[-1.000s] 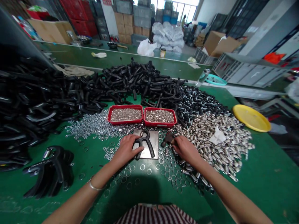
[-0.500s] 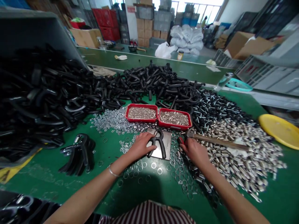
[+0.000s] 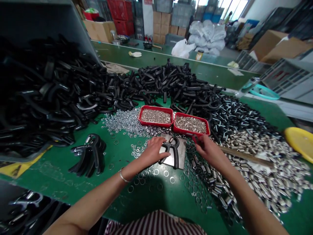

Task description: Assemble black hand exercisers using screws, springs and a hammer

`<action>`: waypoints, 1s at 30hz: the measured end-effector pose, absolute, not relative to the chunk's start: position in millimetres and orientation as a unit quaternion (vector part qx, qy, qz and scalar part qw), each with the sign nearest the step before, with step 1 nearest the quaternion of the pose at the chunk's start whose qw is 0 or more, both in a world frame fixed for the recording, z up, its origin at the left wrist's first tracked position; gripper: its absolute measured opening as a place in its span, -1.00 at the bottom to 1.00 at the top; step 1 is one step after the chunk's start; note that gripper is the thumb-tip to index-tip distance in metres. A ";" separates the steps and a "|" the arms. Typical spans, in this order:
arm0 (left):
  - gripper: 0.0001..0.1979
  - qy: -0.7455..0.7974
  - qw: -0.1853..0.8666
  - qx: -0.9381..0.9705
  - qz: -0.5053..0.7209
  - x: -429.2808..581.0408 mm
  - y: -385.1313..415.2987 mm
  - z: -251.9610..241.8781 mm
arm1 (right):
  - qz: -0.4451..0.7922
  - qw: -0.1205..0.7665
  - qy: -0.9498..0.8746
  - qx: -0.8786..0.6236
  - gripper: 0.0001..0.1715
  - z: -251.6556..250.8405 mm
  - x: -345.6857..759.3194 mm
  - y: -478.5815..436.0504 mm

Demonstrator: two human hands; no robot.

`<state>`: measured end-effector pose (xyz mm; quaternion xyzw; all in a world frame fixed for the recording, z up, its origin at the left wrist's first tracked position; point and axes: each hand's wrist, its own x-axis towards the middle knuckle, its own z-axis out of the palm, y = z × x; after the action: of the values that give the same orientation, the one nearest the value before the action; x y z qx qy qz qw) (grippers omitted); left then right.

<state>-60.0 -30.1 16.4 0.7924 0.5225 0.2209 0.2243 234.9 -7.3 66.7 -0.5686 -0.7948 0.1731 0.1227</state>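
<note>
My left hand [image 3: 154, 150] grips a black forked handle part [image 3: 175, 153] by its left side. That part lies on a square metal plate [image 3: 181, 148], and a small metal cylinder shows in its curved upper end. My right hand [image 3: 209, 150] is to the right of the plate, close to the front corner of a red tray of small metal pins [image 3: 190, 124]. Its fingers are bent together, with something dark and red at the tips that I cannot make out. Behind this hand a wooden hammer handle [image 3: 246, 157] extends right; the hammer head is hidden.
A second red tray [image 3: 155, 116] holds small metal pieces. Loose rings and nuts [image 3: 122, 123] surround the plate. Metal sleeves [image 3: 254, 182] and black-ended screws [image 3: 239, 114] are heaped right. Black handles [image 3: 168, 78] pile up behind. Several sprung assemblies [image 3: 90, 155] stand left.
The whole view has shifted, so things appear farther right. My right hand has moved forward toward the right tray's corner and now covers the hammer head. My left hand stays on the black part.
</note>
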 end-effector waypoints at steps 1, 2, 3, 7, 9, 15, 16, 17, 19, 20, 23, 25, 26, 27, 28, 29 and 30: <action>-0.53 0.520 0.218 0.795 0.224 -63.2 -24.0 21.1 | 0.174 0.098 -0.801 -0.564 -0.81 69.2 237.1 -3.8; -0.60 0.519 0.205 0.798 0.227 -67.8 -14.5 27.3 | 0.163 0.081 -0.807 -0.562 -0.82 72.3 238.1 0.1; -0.67 0.521 0.182 0.802 0.229 -73.6 -1.6 34.5 | 0.141 0.081 -0.810 -0.563 -0.82 76.1 237.3 4.7; -0.76 0.587 0.031 0.791 0.168 -100.4 70.6 63.4 | 0.067 0.164 -0.834 -0.523 -0.75 93.7 205.0 37.7; -0.80 0.618 -0.002 0.782 0.087 -108.3 103.2 71.8 | 0.070 0.163 -0.868 -0.464 -0.74 97.5 172.6 63.6; -0.82 0.604 -0.017 0.796 0.041 -110.2 129.1 69.5 | 0.025 0.101 -0.913 -0.394 -0.83 75.6 83.1 140.2; -0.80 0.604 -0.019 0.796 0.044 -111.1 126.7 67.5 | 0.032 0.098 -0.915 -0.390 -0.86 69.6 75.8 146.9; -0.78 0.606 -0.019 0.794 0.047 -112.5 124.4 65.5 | 0.039 0.098 -0.915 -0.390 -0.88 64.0 71.1 151.3; -0.77 0.615 -0.017 0.787 0.050 -116.0 122.2 61.5 | 0.051 0.100 -0.913 -0.391 -0.91 54.6 67.7 154.6; -0.77 0.621 -0.016 0.782 0.053 -117.6 122.7 59.4 | 0.057 0.104 -0.912 -0.393 -0.91 51.1 67.9 154.3; -0.77 0.644 0.004 0.761 0.078 -119.7 128.9 54.2 | 0.071 0.120 -0.904 -0.405 -0.91 45.6 70.1 151.0; -0.79 0.655 0.023 0.747 0.107 -117.7 131.6 54.1 | 0.077 0.138 -0.896 -0.415 -0.92 45.7 70.2 149.7; -0.80 0.657 0.024 0.743 0.126 -115.6 130.4 55.7 | 0.080 0.149 -0.891 -0.421 -0.91 46.9 70.3 149.1; -0.80 0.653 0.019 0.743 0.147 -112.5 126.7 58.3 | 0.082 0.162 -0.885 -0.428 -0.91 48.9 71.0 148.1; -0.80 0.643 0.012 0.747 0.169 -108.5 120.0 61.5 | 0.082 0.174 -0.879 -0.435 -0.89 51.5 73.0 146.0; -0.80 0.623 0.010 0.759 0.191 -103.5 110.1 64.9 | 0.084 0.193 -0.871 -0.443 -0.87 54.6 76.7 142.3; -0.80 0.593 0.019 0.778 0.206 -97.4 97.5 67.8 | 0.094 0.220 -0.860 -0.451 -0.85 57.7 82.3 136.4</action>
<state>-97.4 97.5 67.8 0.7782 0.5929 0.2064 0.0195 82.3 136.4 57.7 -0.4507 -0.8598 0.0945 0.2204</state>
